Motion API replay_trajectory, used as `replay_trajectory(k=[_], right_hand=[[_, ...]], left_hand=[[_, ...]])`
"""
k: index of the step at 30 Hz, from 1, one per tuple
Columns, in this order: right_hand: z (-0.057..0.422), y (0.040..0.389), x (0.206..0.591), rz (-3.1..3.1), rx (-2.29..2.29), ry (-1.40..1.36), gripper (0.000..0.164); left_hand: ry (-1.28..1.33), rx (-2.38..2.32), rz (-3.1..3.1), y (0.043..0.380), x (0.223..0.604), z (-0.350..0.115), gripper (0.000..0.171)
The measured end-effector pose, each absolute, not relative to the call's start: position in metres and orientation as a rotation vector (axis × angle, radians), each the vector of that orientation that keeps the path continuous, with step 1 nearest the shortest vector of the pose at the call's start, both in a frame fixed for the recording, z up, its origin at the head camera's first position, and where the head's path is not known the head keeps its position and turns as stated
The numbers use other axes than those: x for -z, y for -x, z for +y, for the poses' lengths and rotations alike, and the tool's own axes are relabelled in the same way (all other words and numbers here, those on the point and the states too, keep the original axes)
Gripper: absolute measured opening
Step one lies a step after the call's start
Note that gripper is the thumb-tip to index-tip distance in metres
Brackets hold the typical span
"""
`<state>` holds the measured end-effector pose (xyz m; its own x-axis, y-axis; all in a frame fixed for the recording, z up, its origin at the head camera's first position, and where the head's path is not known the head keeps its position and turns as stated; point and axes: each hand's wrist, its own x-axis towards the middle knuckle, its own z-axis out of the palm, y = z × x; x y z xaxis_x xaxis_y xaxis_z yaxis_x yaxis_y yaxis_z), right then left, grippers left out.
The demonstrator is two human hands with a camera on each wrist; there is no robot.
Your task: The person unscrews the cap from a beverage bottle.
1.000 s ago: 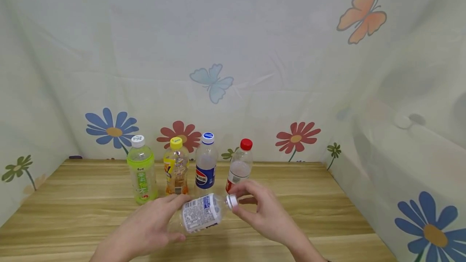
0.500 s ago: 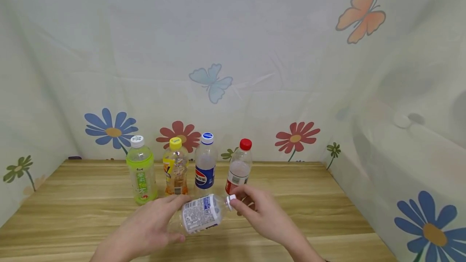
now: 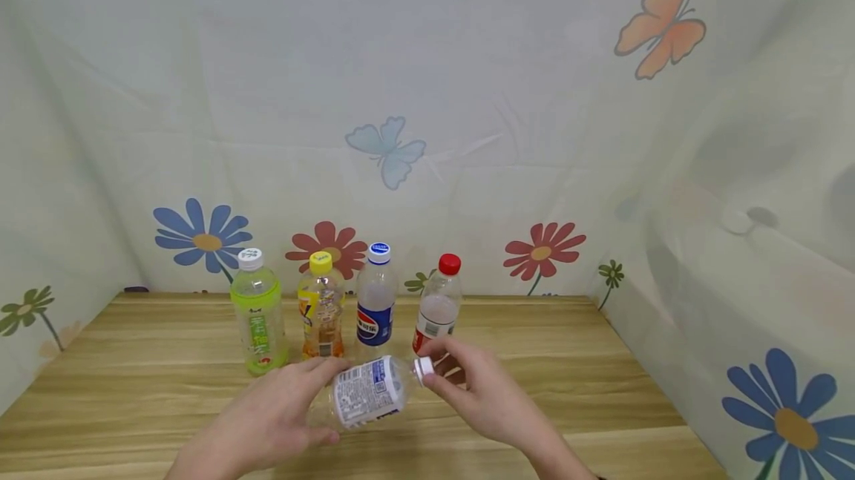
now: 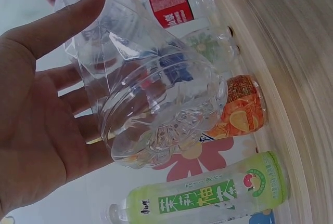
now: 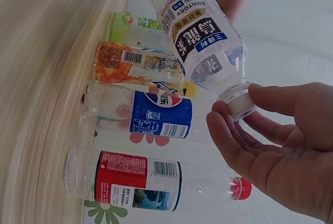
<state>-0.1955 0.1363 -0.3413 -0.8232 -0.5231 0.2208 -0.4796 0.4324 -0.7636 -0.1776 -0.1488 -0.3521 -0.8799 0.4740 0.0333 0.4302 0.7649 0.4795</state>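
A clear plastic bottle (image 3: 367, 391) with a white label is tilted on its side above the table, its neck toward the right. My left hand (image 3: 274, 409) grips its lower body, with the thumb on the near side and the fingers round the far side in the left wrist view. On the neck sits a white cap (image 5: 241, 102), which my right hand (image 3: 484, 398) pinches between thumb and fingertips. In the right wrist view the remaining fingers of that hand are bent below the cap.
Behind the hands stand a green-labelled bottle (image 3: 259, 324), a yellow-capped bottle (image 3: 322, 309), a blue-labelled bottle (image 3: 376, 309) and a red-capped bottle (image 3: 441, 309), in a row on the wooden table (image 3: 133, 383). A flowered cloth (image 3: 467, 94) hangs behind them.
My right thumb and fingers have shifted around the white cap, the thumb first moving up over it, then back down. The bottle and my left hand have stayed nearly still.
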Motion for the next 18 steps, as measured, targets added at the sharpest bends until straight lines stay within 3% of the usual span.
replay_trajectory(k=[7,18], right_hand=[[0.1360,0.1956,0.3417,2.601,1.404,0.853,0.028],[0.1367,0.1961,0.3404,2.587,1.410,0.745,0.030]], left_hand=[[-0.734,-0.732,2.866,0.1775,0.3518,-0.1495,0.074],[-0.728,-0.741,2.854,0.1772,0.3506,-0.1495,0.074]])
